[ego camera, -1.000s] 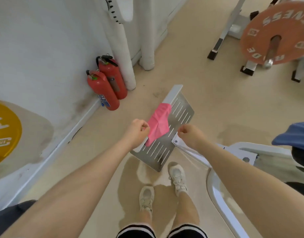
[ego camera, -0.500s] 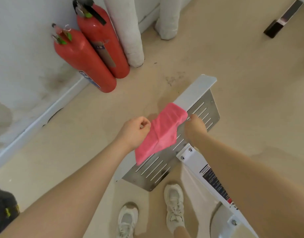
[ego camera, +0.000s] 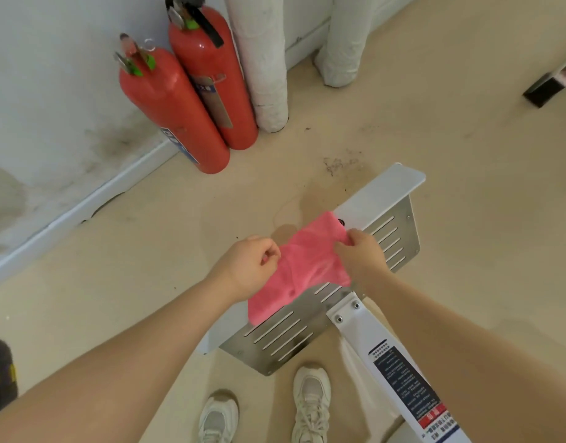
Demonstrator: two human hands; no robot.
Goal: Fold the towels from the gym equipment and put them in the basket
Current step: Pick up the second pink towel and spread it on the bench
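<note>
Early stage: pink towel (ego camera: 302, 270) lies bunched on the slotted footplate (ego camera: 310, 334), left hand (ego camera: 248, 266) pinching its left edge, right hand (ego camera: 360, 255) gripping its top corner; folding not done, no basket in view.

Bright, even daylight-ish light; soft shadows; slight motion blur; wide-angle bend at edges.

- One head-worn camera, looking steeply down and forward.
- Close over the slotted metal footplate (ego camera: 310, 321); floor (ego camera: 467, 139), wall base and the wearer's shoes (ego camera: 312, 401) fill the frame.
</note>
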